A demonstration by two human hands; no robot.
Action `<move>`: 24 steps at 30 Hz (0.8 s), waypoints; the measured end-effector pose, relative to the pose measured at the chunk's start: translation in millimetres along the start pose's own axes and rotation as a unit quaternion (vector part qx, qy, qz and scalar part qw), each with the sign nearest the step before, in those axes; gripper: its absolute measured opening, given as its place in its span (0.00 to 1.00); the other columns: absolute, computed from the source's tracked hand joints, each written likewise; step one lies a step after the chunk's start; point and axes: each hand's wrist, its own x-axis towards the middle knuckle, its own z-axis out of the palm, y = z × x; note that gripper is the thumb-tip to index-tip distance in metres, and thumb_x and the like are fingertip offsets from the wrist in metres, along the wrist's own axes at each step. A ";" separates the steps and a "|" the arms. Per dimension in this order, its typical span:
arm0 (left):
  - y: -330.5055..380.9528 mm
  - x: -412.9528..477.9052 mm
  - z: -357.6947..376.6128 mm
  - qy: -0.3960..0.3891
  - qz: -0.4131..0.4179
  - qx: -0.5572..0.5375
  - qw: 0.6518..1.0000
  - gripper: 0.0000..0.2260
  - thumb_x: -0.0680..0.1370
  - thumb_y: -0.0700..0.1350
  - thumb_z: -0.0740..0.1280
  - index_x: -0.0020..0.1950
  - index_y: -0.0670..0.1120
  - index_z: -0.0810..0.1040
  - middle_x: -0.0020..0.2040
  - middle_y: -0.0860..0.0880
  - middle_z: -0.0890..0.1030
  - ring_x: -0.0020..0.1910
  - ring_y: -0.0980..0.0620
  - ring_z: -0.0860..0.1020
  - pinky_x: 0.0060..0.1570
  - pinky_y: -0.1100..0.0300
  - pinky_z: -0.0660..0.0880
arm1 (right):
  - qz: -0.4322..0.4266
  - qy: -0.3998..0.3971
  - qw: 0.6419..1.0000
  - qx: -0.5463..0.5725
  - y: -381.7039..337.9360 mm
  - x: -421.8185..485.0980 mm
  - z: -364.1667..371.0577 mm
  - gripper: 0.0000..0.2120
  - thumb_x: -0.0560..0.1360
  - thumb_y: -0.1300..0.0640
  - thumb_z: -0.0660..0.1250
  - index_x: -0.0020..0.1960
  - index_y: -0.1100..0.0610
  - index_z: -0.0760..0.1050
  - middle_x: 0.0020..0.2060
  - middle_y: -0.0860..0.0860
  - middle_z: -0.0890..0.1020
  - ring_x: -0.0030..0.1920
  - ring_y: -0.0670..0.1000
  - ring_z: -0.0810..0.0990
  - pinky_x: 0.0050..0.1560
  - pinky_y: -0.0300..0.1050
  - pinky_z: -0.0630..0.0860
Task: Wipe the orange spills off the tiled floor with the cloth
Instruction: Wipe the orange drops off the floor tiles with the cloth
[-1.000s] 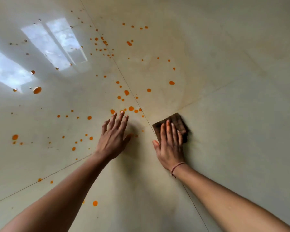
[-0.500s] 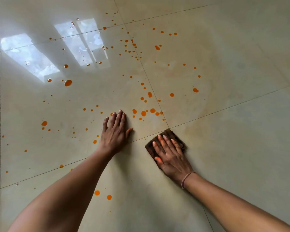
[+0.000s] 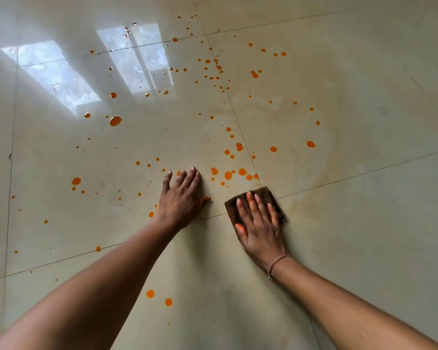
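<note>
The folded brown cloth (image 3: 257,205) is pressed flat to the tiled floor (image 3: 364,236) under the right hand (image 3: 259,228), fingers extended over it rather than curled, presumably so that pressure is spread across the whole pad. It lies at a grout-line crossing, just short of the nearest cluster of orange spills (image 3: 229,174). The left hand (image 3: 181,198) is laid flat, fingers straight and nothing held, apparently as a brace for the lean forward.

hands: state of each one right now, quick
Left hand: open, flat on the tiled floor, holding nothing.
Right hand: open, pressing the cloth flat onto the floor.
</note>
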 end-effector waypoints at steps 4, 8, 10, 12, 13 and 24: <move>-5.5 11.2 -22.4 -0.038 0.022 -0.004 0.999 0.43 0.72 0.72 0.58 0.79 0.48 0.54 0.79 0.49 0.55 0.77 0.49 0.58 0.75 0.44 0.41 | -0.033 -0.020 0.999 0.017 6.1 -18.5 -3.8 0.29 0.77 0.44 0.52 0.77 0.53 0.59 0.76 0.55 0.60 0.75 0.56 0.59 0.72 0.57 0.53; -4.2 16.6 -24.5 -0.050 0.022 -0.011 0.998 0.49 0.65 0.73 0.67 0.78 0.48 0.58 0.78 0.49 0.59 0.75 0.49 0.62 0.74 0.43 0.43 | 0.033 -0.002 0.999 0.022 1.7 72.8 -10.1 0.30 0.77 0.42 0.46 0.76 0.52 0.59 0.76 0.56 0.60 0.76 0.56 0.57 0.74 0.55 0.48; -1.8 17.6 -22.5 -0.043 0.014 -0.013 0.999 0.49 0.65 0.72 0.68 0.78 0.47 0.58 0.78 0.49 0.60 0.75 0.48 0.62 0.74 0.42 0.42 | 0.066 -0.001 0.997 0.031 -1.9 94.9 -9.6 0.31 0.77 0.42 0.44 0.77 0.52 0.57 0.76 0.56 0.59 0.76 0.56 0.55 0.74 0.55 0.46; -1.4 17.9 -25.0 -0.049 0.009 -0.018 0.999 0.49 0.65 0.71 0.69 0.77 0.47 0.59 0.78 0.49 0.60 0.75 0.48 0.62 0.74 0.42 0.42 | 0.051 0.014 0.998 0.033 -6.0 71.8 -6.6 0.29 0.78 0.43 0.47 0.77 0.52 0.58 0.76 0.56 0.60 0.76 0.56 0.56 0.74 0.55 0.47; -0.9 17.9 -26.5 -0.052 0.008 -0.017 0.998 0.49 0.65 0.71 0.69 0.77 0.47 0.60 0.77 0.49 0.61 0.75 0.48 0.63 0.74 0.42 0.43 | 0.033 0.009 0.999 0.031 -7.1 48.2 -4.6 0.29 0.78 0.44 0.49 0.77 0.53 0.58 0.76 0.56 0.60 0.76 0.55 0.56 0.73 0.55 0.49; -1.0 19.9 -29.9 -0.060 0.009 -0.026 0.998 0.48 0.63 0.70 0.71 0.75 0.46 0.63 0.76 0.49 0.64 0.71 0.48 0.68 0.72 0.39 0.45 | 0.028 0.014 0.999 0.032 -23.4 63.8 -0.7 0.29 0.78 0.45 0.48 0.77 0.53 0.57 0.76 0.56 0.60 0.76 0.56 0.57 0.74 0.55 0.49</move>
